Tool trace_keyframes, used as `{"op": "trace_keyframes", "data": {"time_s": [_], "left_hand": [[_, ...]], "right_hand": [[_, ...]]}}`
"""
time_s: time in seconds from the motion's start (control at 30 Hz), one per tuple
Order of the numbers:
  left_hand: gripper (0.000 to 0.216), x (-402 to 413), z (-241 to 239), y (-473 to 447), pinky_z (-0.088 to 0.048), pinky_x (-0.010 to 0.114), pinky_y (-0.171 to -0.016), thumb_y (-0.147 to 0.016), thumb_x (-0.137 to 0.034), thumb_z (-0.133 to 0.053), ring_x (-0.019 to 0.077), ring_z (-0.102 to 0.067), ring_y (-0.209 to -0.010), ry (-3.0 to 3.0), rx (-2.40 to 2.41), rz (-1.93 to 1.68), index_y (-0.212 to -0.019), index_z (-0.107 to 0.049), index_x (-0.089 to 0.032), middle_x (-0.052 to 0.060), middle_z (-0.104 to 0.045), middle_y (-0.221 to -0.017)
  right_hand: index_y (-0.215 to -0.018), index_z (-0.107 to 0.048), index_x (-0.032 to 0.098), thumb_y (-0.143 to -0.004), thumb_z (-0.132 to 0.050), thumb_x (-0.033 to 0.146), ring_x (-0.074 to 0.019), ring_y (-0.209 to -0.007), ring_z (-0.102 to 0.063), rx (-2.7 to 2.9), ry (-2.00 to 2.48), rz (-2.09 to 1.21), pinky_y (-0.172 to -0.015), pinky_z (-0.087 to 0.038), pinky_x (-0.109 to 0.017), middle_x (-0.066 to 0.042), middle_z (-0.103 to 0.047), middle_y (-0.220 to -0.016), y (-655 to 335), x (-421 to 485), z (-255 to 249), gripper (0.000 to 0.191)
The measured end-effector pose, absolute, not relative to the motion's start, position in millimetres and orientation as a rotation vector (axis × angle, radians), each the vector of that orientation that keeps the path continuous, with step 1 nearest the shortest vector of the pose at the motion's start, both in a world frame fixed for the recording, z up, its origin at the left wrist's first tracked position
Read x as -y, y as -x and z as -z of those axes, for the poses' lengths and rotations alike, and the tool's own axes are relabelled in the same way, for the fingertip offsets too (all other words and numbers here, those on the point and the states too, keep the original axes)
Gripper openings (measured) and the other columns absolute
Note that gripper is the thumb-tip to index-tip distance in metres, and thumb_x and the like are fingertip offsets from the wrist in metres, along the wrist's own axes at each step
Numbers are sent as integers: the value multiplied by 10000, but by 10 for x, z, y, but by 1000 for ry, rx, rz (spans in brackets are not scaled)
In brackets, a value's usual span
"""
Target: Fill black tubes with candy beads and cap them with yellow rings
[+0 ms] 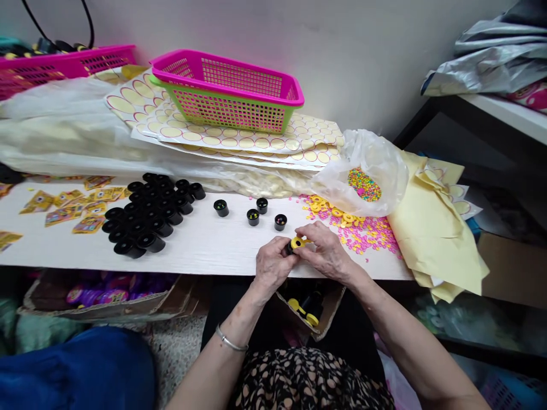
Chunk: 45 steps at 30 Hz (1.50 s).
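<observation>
My left hand (271,265) grips a small black cup (289,247) at the white table's front edge. My right hand (327,250) presses a yellow ring cap (298,242) onto that cup. Both hands meet over the table edge (205,259). Three black cups (253,217) with coloured beads inside stand just behind my hands, and a fourth (221,208) is further left. A cluster of several empty black cups (149,213) lies on its side to the left. Loose yellow rings (329,209) and pink beads (367,234) are scattered to the right.
A clear plastic bag (365,171) of mixed coloured beads lies open at right. Pink-and-green baskets (228,91) rest on sticker sheets (256,139) at the back. Yellow paper (436,239) hangs off the right end. A cardboard box (314,310) with finished pieces sits on my lap.
</observation>
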<state>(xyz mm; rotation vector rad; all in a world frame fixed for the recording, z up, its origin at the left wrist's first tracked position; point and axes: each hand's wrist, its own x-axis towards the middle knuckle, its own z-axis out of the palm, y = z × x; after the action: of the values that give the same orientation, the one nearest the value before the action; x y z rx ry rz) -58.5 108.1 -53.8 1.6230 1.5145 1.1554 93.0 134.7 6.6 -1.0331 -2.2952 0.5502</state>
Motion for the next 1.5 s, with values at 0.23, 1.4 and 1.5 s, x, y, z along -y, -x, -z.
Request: {"op": "trace_keyframes", "data": {"time_s": [0.23,1.4,1.5], "left_hand": [[193,-1084,467,629,-370,217,-573,-631,-154,-592,90,-459,-605,-1573,-1453,-1159,-808,-664,-180,-13,-575,-724],[221,-1256,114,553,-266,180,-356,-627,-315,-676,64,-419,-363,-789,-1291,-1010,-635,-680,-94,-14,-515,-396],[184,-1318,70,540,-254,191,-345,-595,-282,-676,70,-414,-338,-767,-1311,-1024,-593,-668,-99,-11,-517,-377]], "right_hand": [[-1020,-594,155,-789,-555,216,-195,-751,-466,2470,1114,-363,-642,-353,-312,-59,-589,-802,-834,-1340,-143,242],[-745,-520,141,-563,-792,321,-72,-380,-516,802,1248,-1893,-294,-388,-126,-10,-632,-531,-697,-1201,67,374],[-703,-503,155,-547,-793,315,-78,-355,-507,803,1278,-1856,-279,-368,-132,-4,-624,-503,-676,-1239,18,365]]}}
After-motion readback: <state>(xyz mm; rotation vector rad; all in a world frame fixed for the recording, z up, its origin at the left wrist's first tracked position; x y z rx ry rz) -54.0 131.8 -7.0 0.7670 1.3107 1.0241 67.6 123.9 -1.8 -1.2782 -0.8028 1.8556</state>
